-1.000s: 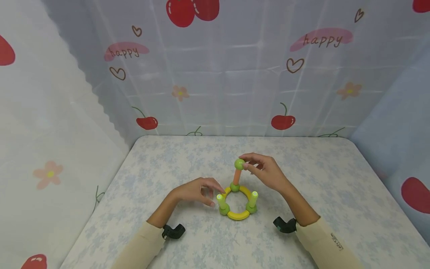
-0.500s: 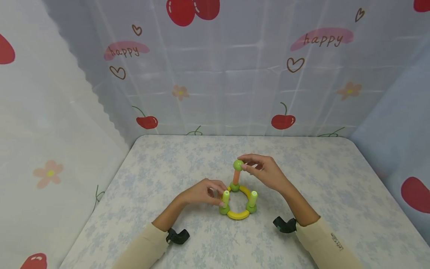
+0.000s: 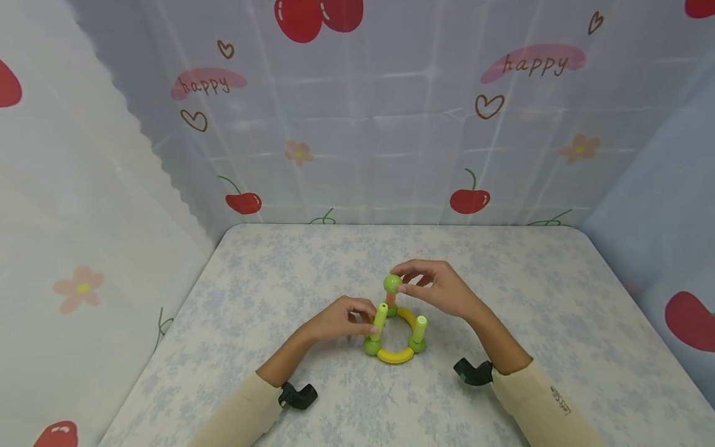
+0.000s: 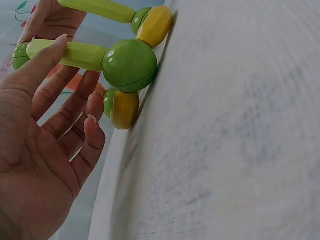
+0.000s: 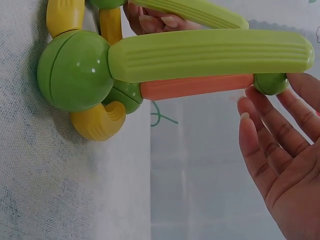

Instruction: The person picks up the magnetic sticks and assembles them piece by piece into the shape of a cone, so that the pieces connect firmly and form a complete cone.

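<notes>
A ring of curved yellow pieces (image 3: 395, 356) joined by green balls (image 3: 372, 346) lies on the table, with three sticks rising from it. My left hand (image 3: 342, 320) pinches the left light-green stick (image 3: 379, 323), thumb on the near side and fingers behind; this stick leans inward. At the back stands an orange stick (image 5: 197, 87) topped by a green ball (image 3: 393, 284), which my right hand (image 3: 444, 290) holds between thumb and fingertips. The right light-green stick (image 3: 421, 329) stands untouched. In the left wrist view, the thumb crosses the stick (image 4: 82, 54) near its top.
The pale flowered tabletop (image 3: 503, 279) spreads around the toy. A printed curtain (image 3: 368, 124) hangs behind the table, with more cloth at both sides. A black wrist camera (image 3: 298, 396) sits at the left cuff, another black camera (image 3: 472, 372) at the right.
My left hand has moved right and taken hold of the left light-green stick, which now tilts inward. My right hand has come down slightly and toward me with the green ball.
</notes>
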Motion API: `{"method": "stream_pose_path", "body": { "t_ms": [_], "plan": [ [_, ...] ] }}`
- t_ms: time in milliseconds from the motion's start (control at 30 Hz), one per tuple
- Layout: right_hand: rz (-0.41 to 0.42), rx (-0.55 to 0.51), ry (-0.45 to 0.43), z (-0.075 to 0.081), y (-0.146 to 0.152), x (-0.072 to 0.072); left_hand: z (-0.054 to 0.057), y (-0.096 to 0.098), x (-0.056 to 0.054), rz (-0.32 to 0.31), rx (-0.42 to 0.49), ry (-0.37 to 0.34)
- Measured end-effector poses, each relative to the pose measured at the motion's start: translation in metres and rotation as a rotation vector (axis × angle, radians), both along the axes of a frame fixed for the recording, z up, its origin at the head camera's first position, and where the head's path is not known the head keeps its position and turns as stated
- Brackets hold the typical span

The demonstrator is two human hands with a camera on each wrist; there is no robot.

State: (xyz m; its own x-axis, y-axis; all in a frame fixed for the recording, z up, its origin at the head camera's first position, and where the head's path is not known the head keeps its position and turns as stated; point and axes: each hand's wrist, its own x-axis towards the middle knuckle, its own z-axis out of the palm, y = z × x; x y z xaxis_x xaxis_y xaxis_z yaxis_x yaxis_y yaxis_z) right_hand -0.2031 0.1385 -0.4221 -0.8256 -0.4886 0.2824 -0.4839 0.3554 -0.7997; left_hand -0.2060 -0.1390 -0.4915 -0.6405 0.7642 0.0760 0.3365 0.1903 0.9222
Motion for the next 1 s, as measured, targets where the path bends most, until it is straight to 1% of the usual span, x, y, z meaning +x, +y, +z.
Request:
{"method": "stream_pose_path", "body": {
  "t_ms": [100, 300, 567, 767, 1000],
  "plan": [
    [0.034, 0.000, -0.008, 0.0014, -0.0002, 0.0006, -0.0013, -0.0001, 0.0000, 0.011, -0.008, -0.004],
    [0.095, 0.013, 0.009, 0.0041, -0.0004, 0.0019, -0.0019, -0.0009, -0.0006, 0.013, -0.017, -0.002],
    [0.132, 0.035, 0.027, 0.0047, -0.0007, 0.0029, -0.0009, -0.0010, -0.0008, 0.007, -0.014, -0.001],
    [0.157, 0.029, 0.026, 0.0065, -0.0011, 0.0042, -0.0018, -0.0011, -0.0016, 0.002, -0.010, 0.002],
    [0.176, 0.026, 0.018, 0.0050, -0.0022, 0.0051, -0.0017, -0.0014, -0.0001, 0.003, -0.014, -0.007]
  ]
}}
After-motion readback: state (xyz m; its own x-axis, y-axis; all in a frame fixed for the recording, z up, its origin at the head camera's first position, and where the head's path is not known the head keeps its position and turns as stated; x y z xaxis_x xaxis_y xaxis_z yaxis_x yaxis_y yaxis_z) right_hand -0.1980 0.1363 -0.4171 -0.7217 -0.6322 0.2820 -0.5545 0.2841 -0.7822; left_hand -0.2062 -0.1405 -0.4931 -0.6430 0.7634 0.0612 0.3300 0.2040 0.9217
